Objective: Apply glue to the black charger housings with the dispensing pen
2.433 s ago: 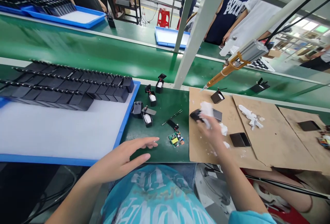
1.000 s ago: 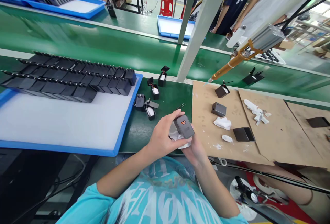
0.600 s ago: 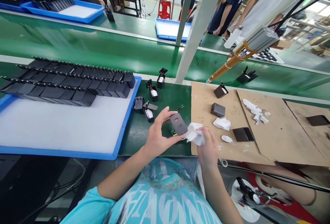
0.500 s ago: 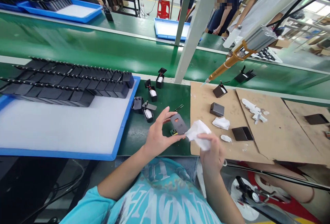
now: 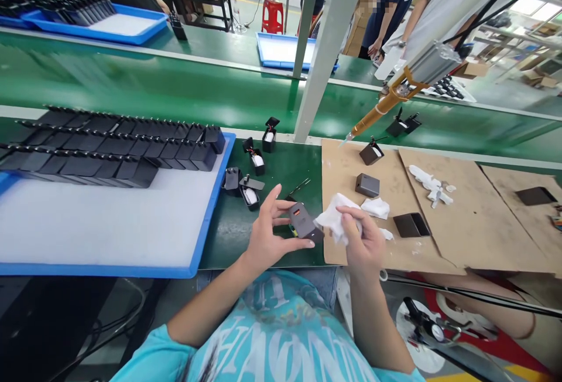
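Observation:
My left hand (image 5: pixel 273 231) is closed on a small black charger cover (image 5: pixel 302 218) with an orange port, pinched between thumb and fingers. A bit of green circuit board and thin wires show by its edge. In my right hand (image 5: pixel 365 241) a crumpled white tissue (image 5: pixel 337 218) is gripped; its left end lies at the cover's right side, and whether they touch I cannot tell. On the cardboard (image 5: pixel 461 224) to the right stand a closed black charger case (image 5: pixel 367 185) and an open, hollow black case (image 5: pixel 411 225), with another crumpled tissue (image 5: pixel 376 208) near them.
A blue tray (image 5: pixel 193 218) with rows of black chargers is at left. Several open black cases (image 5: pixel 257 162) stand between tray and cardboard. An orange-brown dispenser nozzle (image 5: pixel 369 119) hangs over the cardboard's back. A pale metal post (image 5: pixel 325 48) rises behind the bench. Other people stand beyond.
The cover in my left hand has tilted and moved slightly lower. My right hand has turned, its fingers now bunched over the tissue, which has shifted a little. The camera view has shifted slightly.

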Demonstrator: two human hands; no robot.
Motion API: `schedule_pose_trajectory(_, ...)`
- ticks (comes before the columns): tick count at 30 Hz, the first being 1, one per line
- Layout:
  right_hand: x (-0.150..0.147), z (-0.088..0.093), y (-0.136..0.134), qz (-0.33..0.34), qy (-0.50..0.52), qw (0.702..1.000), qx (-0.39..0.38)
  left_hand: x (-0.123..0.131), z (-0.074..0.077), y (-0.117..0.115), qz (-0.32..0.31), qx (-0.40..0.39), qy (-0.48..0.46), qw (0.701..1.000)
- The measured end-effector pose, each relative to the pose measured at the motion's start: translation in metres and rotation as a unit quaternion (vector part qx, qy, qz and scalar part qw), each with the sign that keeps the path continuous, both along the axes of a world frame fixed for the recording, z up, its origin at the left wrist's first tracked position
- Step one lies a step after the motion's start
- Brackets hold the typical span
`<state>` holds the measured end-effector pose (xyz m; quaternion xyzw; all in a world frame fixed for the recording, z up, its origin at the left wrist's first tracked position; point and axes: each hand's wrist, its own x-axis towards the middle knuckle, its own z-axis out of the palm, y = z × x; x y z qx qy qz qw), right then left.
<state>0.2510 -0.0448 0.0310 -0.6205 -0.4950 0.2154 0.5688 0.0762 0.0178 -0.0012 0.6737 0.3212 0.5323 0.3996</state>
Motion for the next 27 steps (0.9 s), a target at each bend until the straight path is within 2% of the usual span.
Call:
schedule_pose_trajectory(2, 0.001, -0.002, -0.007, 0.015, -0.051, 0.997, 0.052, 0.001, 0.000, 0.000, -0.012, -0.039, -0.017, 0.999)
schedule_pose_trajectory(5, -0.005, -0.001, -0.011, 0.082, -0.101, 0.984, 0.121, 0.002, 0.000, 0.000, -0.030, -0.068, -0.041, 0.996)
schedule_pose_trajectory(8, -0.010, 0.006, -0.004, 0.154, -0.147, 0.967, 0.137, 0.003, -0.002, 0.001, -0.039, -0.084, -0.052, 0.994)
schedule_pose_trajectory(10, -0.011, 0.010, 0.001, 0.172, -0.156, 0.964, 0.129, 0.003, -0.004, 0.001, -0.045, -0.082, -0.051, 0.994)
schedule_pose_trajectory(14, -0.013, 0.009, 0.007, 0.145, -0.130, 0.976, 0.100, 0.002, -0.008, -0.001, -0.056, -0.066, -0.041, 0.995)
schedule_pose_trajectory(18, -0.012, 0.000, 0.007, 0.077, -0.103, 0.990, 0.066, 0.003, -0.009, -0.004, -0.077, -0.108, -0.074, 0.988)
schedule_pose_trajectory(24, 0.000, -0.005, 0.004, 0.008, 0.022, 1.000, 0.009, 0.004, -0.006, 0.000, -0.128, -0.165, -0.134, 0.969)
schedule_pose_trajectory(27, 0.008, -0.003, 0.004, 0.006, 0.086, 0.996, -0.001, 0.002, -0.007, 0.004, -0.142, -0.169, -0.161, 0.962)
